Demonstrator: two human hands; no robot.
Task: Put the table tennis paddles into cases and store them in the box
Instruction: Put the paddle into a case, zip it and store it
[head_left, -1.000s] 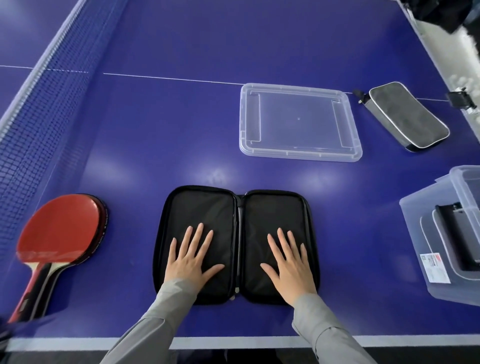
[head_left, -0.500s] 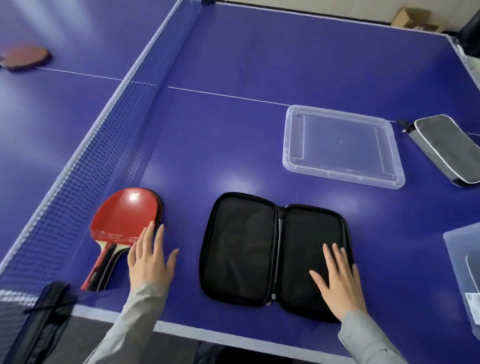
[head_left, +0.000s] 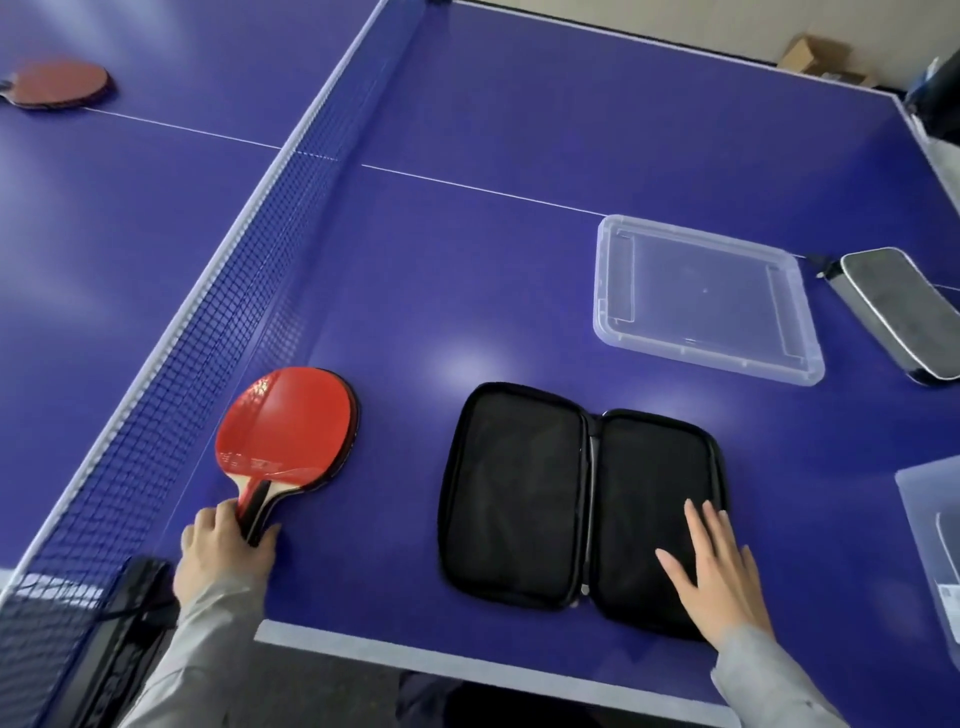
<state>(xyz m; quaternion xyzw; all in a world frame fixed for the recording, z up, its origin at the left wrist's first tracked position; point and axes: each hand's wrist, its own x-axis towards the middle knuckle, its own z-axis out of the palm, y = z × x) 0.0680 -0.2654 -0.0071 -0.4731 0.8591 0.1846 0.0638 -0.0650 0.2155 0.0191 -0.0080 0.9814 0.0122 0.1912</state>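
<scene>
The left hand (head_left: 224, 552) is gripping the handle of the red paddle (head_left: 284, 427), fingers and thumb curling round it. The paddle is lying flat on the blue table (head_left: 467, 291), just beside the net (head_left: 218, 322), blade pointing away from the person. A second blade edge is showing beneath it; whether that is another paddle cannot be told.

The right hand (head_left: 719, 574) is resting flat, fingers straight and slightly spread, on the right half of the open black case (head_left: 579, 501). The case is lying spread open near the table's front edge, well apart from the paddle.

A clear lid (head_left: 706, 299) is sitting beyond the case. A closed grey case (head_left: 901, 312) is lying just beside the lid. The clear box (head_left: 935, 540) is showing partly at the right edge. Another paddle (head_left: 57, 84) is lying across the net, far left.
</scene>
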